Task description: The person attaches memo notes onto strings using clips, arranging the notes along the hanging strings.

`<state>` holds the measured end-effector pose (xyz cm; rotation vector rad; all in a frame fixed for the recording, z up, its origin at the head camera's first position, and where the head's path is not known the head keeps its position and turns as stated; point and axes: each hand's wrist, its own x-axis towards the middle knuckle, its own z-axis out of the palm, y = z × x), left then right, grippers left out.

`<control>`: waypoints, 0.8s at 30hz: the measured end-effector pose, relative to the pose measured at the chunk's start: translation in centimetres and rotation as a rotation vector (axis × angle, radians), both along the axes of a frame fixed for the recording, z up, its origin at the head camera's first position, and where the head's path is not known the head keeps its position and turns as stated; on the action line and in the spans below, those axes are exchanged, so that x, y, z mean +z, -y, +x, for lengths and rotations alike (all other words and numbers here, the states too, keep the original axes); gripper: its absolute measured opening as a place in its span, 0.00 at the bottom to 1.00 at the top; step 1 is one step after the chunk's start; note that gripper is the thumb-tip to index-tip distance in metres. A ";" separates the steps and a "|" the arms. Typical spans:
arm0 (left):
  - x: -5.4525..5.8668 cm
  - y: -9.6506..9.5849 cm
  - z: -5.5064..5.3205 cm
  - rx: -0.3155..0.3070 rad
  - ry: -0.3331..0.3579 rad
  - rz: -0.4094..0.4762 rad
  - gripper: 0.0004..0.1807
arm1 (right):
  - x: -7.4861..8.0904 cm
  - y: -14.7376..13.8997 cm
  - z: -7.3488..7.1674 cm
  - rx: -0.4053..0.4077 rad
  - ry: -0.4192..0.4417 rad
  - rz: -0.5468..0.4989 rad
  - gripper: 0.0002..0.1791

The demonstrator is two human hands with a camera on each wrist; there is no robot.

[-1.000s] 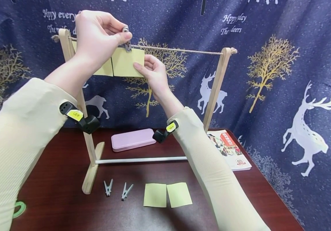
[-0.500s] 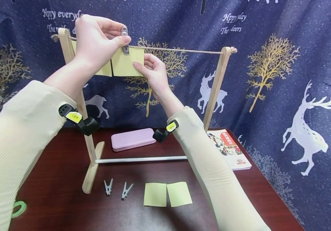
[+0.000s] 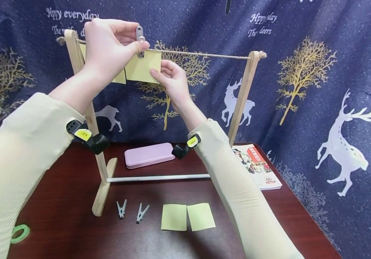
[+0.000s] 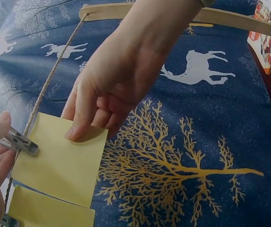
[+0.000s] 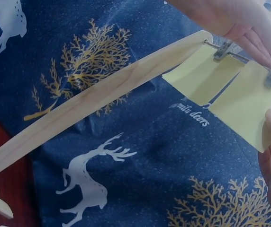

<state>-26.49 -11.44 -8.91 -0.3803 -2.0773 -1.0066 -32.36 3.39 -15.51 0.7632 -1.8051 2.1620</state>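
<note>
My left hand (image 3: 108, 46) pinches a grey clothespin (image 3: 139, 33) between thumb and fingers, over the rope (image 3: 205, 54). The clothespin's jaws straddle the rope and the top edge of a yellow sticky note (image 3: 140, 71). At the note's right edge, my right hand (image 3: 176, 84) pinches the paper between thumb and fingers. To the left hangs another yellow note (image 5: 202, 78), held on the rope by its own clothespin (image 5: 222, 50); in the head view my left hand hides most of it.
The rope spans two wooden posts (image 3: 243, 97). On the dark table (image 3: 59, 201) lie two grey clothespins (image 3: 121, 209), two yellow notes (image 3: 174, 217), a lilac case (image 3: 150, 155), a booklet (image 3: 263, 169) and a green ring-shaped item (image 3: 21, 233). A white bar (image 3: 159, 178) joins the stand low down.
The clothespin in my left hand has come slightly lower over the note's top edge and a little to the left. My right hand keeps its pinch at the note's edge.
</note>
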 end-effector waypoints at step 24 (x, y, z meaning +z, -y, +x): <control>-1.7 0.0 1.2 -0.072 -0.122 0.053 0.27 | -3.7 -1.7 -0.5 -0.026 -0.001 0.027 0.12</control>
